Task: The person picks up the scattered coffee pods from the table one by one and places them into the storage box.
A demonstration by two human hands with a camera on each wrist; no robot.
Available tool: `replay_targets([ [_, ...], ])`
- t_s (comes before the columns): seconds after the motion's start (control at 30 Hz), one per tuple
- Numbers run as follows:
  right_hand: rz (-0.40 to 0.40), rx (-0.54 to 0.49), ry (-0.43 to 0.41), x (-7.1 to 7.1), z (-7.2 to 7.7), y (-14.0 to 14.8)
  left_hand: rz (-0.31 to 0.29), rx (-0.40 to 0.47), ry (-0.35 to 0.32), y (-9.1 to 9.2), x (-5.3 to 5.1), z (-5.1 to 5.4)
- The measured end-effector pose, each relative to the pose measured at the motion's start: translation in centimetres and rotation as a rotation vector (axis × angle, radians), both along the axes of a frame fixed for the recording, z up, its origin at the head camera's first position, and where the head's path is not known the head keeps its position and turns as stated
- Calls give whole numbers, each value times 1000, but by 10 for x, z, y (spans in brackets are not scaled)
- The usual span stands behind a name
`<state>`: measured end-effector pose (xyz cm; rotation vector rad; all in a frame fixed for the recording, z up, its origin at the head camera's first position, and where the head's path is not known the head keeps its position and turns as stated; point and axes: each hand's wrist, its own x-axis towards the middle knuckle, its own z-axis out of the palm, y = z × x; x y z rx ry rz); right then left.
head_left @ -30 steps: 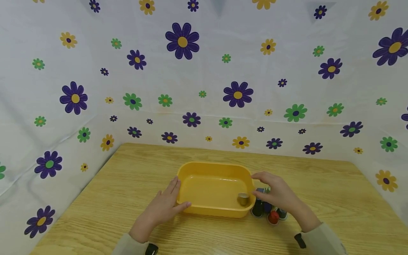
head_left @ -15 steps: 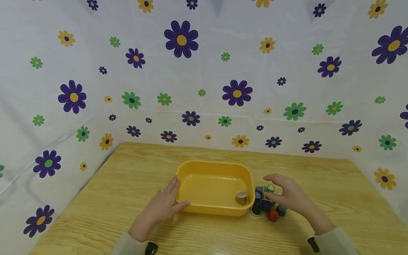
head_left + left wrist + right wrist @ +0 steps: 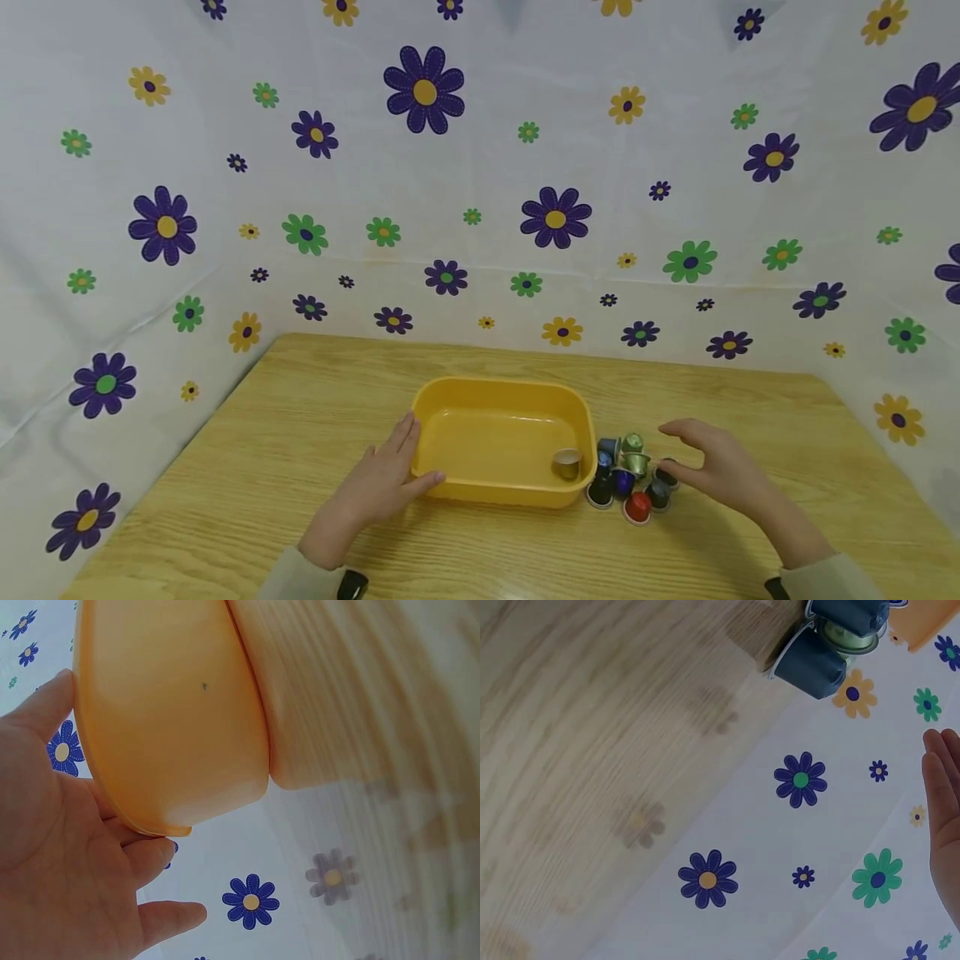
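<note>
A: Starting at the left, flower-print cloth rises beside the wooden table, and here's the left hand, resting against the yellow basin!

B: How do the fingers lie?

A: Straight and relaxed along the basin's left wall, thumb stretched toward the near left corner. The left wrist view shows them spread at the rim.

B: Moving right, the basin sits mid-table, and there's one gold-brown capsule inside, at the near right corner, pale end on top.

A: Just outside the basin's right wall, a tight bunch! A blue-grey capsule on the far side, a blue capsule next, a dark capsule on the near side.

B: Then a violet-blue capsule in the middle, a green capsule farthest, a pale green capsule nearer, and a red capsule at the near edge.

A: Two dark blue-grey capsules close the right side.

B: And the right hand is right there, loosely curved, a wide gap between thumb and fingers.

A: Is the thumb touching a capsule?

B: Can't tell! A pale sleeve follows, near right.
</note>
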<state>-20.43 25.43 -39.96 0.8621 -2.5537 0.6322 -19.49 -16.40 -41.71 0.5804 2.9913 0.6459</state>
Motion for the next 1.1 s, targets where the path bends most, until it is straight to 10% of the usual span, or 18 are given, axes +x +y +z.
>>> replay_targets([
  [0.53,-69,84,-239,-1,-4,11,-3,0,-4,-1,-1,-1],
  [1.1,-50,184,-287,-10,-18,17,0,8,-10,1,3,3],
])
